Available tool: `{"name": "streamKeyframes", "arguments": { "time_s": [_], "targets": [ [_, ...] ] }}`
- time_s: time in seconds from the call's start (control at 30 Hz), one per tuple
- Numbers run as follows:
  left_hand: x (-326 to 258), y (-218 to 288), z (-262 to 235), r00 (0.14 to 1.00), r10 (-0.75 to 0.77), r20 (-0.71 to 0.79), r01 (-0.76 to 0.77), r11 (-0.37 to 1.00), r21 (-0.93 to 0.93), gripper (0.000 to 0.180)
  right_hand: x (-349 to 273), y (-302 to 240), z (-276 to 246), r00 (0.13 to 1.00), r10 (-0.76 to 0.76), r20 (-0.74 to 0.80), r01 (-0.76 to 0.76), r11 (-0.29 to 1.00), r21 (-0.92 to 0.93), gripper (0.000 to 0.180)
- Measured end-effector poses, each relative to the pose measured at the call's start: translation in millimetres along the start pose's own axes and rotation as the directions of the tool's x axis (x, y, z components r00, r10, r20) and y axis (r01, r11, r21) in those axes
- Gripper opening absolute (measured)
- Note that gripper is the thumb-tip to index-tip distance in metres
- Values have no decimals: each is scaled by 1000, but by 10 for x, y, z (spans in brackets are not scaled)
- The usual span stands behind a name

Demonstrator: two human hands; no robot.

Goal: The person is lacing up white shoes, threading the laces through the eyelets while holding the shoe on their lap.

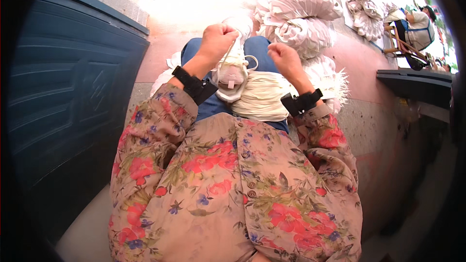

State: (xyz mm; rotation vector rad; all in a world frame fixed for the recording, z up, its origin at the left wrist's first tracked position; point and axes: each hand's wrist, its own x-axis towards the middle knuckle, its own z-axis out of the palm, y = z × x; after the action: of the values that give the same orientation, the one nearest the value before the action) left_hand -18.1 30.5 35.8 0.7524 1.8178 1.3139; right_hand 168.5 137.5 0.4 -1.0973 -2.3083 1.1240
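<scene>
A pale off-white shoe [230, 78] lies on my lap between my knees, its heel end toward me. A lace loop [253, 62] stands out from its right side. Over the shoe's far part is my left hand [217, 43], its fingers closed in a pinch; what they hold is too small to make out. My right hand [286, 60] is raised to the right of the shoe, fingers curled together, and anything in them is hidden. Below it, a thick bundle of cream laces [262, 96] is draped across my right thigh.
Large piles of whitish shoe parts [303, 22] stand on the floor ahead, with another stack [363, 12] farther right. A dark blue panelled door [82, 80] rises on my left. A person [417, 29] sits far right beyond a dark ledge [417, 90].
</scene>
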Motion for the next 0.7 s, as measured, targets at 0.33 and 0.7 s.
{"name": "streamKeyframes", "arguments": {
  "time_s": [0.33, 0.7],
  "targets": [
    [401, -12, -1, 1000, -27, -13, 26, 997, -72, 11, -307, 15, 115, 910, -338, 240, 414, 780, -470, 9],
    [24, -406, -583, 990, -57, -127, 84, 971, 224, 20, -299, -71, 383, 866, -419, 273, 489, 824, -287, 20]
  ]
}}
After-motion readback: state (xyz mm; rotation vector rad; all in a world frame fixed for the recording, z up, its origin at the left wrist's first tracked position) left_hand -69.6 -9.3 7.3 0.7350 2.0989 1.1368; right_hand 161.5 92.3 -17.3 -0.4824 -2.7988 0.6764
